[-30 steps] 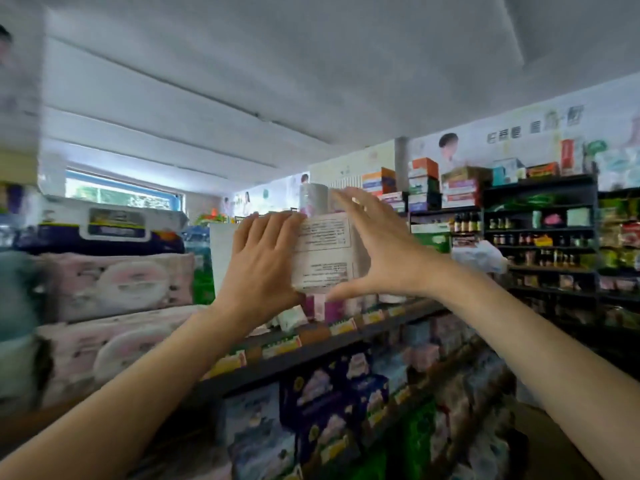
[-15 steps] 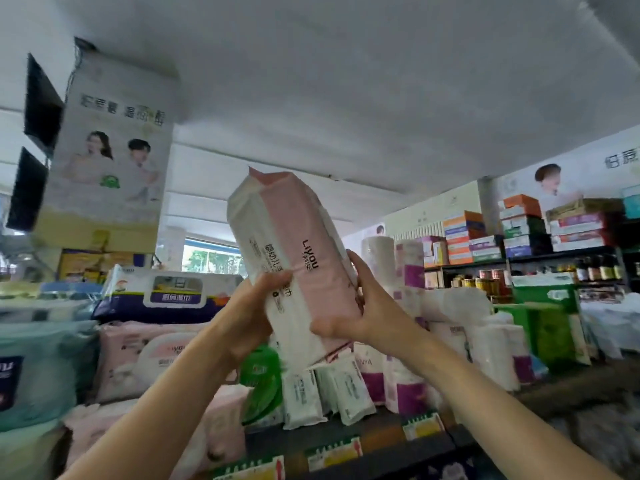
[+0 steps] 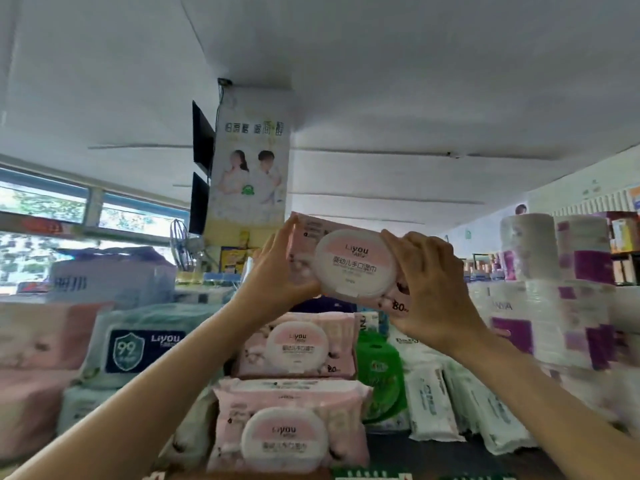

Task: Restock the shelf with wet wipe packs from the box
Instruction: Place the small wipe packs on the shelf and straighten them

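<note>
— While you are looking up at the shelf, what are your hands doing?

— You are gripping one pink wet wipe pack (image 3: 349, 263) by its two ends: your left hand (image 3: 277, 271) is curling round the left end, your right hand (image 3: 431, 289) is wrapping the right end. The pack is hanging in the air, tilted slightly, its round white lid facing you, just above the two stacked pink packs (image 3: 294, 386).

— Is it touching the stack?

— No, you are holding it apart from the upper one. Your right hand is covering its lower right corner, so only "80" is showing there.

— What is staying hard to read?

— The teal pack (image 3: 138, 341) to the left is blurring at its edges, and the frame is cutting off the pink bundles beside it. The stack is hiding most of the green pack (image 3: 379, 375). White packs (image 3: 433, 400) are leaning to the right, their print too small to read. The shelf edge is barely showing at the bottom. The box is out of view.
</note>
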